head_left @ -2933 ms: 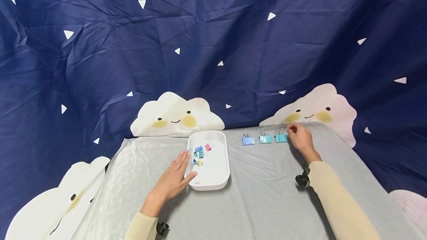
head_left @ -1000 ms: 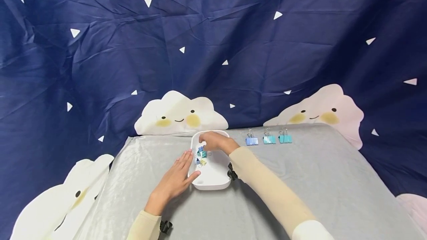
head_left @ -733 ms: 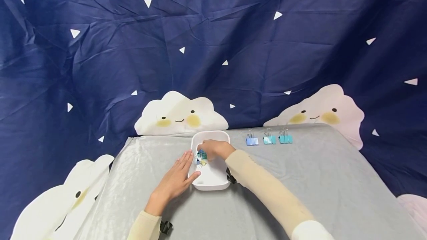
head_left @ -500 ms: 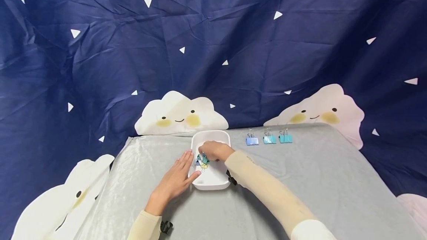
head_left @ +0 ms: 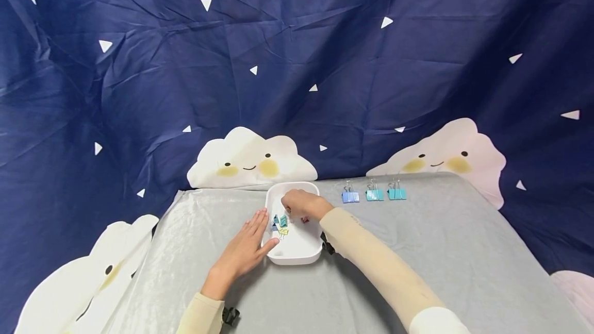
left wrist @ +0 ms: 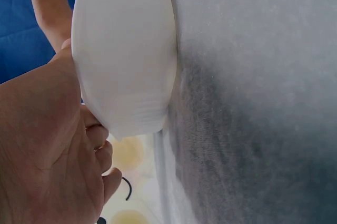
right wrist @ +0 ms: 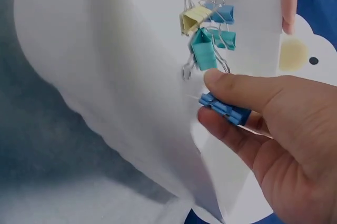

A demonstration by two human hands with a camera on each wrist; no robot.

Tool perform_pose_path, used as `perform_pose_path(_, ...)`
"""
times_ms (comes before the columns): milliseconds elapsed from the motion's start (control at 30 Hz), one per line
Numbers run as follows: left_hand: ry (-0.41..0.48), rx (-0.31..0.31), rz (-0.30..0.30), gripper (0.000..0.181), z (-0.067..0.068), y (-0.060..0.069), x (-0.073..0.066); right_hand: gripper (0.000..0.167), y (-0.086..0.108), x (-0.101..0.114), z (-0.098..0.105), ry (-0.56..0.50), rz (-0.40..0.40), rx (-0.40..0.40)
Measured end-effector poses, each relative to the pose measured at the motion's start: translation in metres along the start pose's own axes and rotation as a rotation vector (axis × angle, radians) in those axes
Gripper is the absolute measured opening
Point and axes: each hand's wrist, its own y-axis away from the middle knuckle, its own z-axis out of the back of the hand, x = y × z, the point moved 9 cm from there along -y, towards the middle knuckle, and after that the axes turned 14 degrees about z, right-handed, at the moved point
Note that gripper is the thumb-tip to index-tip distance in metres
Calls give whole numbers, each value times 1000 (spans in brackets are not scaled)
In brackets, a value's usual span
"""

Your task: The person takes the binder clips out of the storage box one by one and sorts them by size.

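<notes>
My right hand (head_left: 303, 204) is inside the white tray (head_left: 297, 252), pinching a small blue binder clip (right wrist: 226, 110) between thumb and fingers, as the right wrist view shows. Below it in the tray lie a yellow binder clip (right wrist: 194, 19), a teal binder clip (right wrist: 203, 52), another teal binder clip (right wrist: 226, 39) and a second blue binder clip (right wrist: 224, 13). A pink binder clip (head_left: 304, 219) sits partly hidden under the right hand. My left hand (head_left: 243, 245) rests against the tray's left side, fingers extended along the rim.
Right of the tray, three larger binder clips stand in a row near the table's back edge: one blue (head_left: 350, 197), one teal (head_left: 374, 195), another teal (head_left: 396, 194). A grey cloth (head_left: 371, 272) covers the table. A dark blue curtain (head_left: 297, 40) hangs behind.
My right hand has moved left from the row's right end into the tray and taken hold of a blue binder clip. The clips inside have shifted; the left hand keeps its place.
</notes>
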Motion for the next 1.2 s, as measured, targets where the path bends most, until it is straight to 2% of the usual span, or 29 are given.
perform_pose_path(167, 0, 3, 4, 83, 0, 0, 0, 10, 1, -3, 10, 16, 41, -57)
perform_pose_path(433, 6, -4, 4, 83, 0, 0, 0, 30, 4, -4, 20, -20, 86, -120)
perform_pose_path(800, 13, -20, -3, 82, 1, 0, -1, 12, 8, -4, 33, -37, 152, -223)
perform_pose_path(967, 17, -21, -2, 82, 1, 1, -1, 11, 11, 3, 43, -24, 228, -271)
perform_pose_path(1200, 5, 15, 15, 83, -1, 1, 0, 14, 22, 12, 55, -10, 320, -326)
